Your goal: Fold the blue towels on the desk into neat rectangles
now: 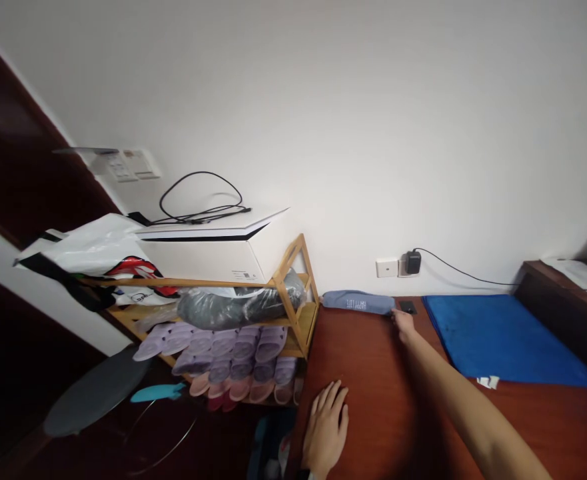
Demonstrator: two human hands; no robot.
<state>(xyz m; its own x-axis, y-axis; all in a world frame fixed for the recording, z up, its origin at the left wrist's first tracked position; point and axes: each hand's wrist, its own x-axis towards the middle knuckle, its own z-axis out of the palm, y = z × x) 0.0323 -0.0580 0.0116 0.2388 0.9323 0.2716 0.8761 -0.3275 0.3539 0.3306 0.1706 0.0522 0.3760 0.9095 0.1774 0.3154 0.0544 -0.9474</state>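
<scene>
My left hand (pixel 326 427) lies flat, fingers stretched out, on the near left part of a reddish-brown wooden desk (pixel 368 373). My right hand (pixel 403 325) reaches to the back of the desk and touches the right end of a grey-blue pencil pouch (pixel 358 302) that lies against the wall. Its fingers are curled at the pouch's end; whether they grip it is unclear. A small black object (pixel 408 307) sits just right of the hand.
A blue mat (pixel 498 337) covers the desk's right side. A charger (pixel 413 261) is plugged into the wall socket. Left of the desk stands a bamboo shoe rack (pixel 298 300) with several slippers (pixel 233 353), a white box (pixel 213 250) and cable on top. A round grey stool (pixel 93 393) is lower left.
</scene>
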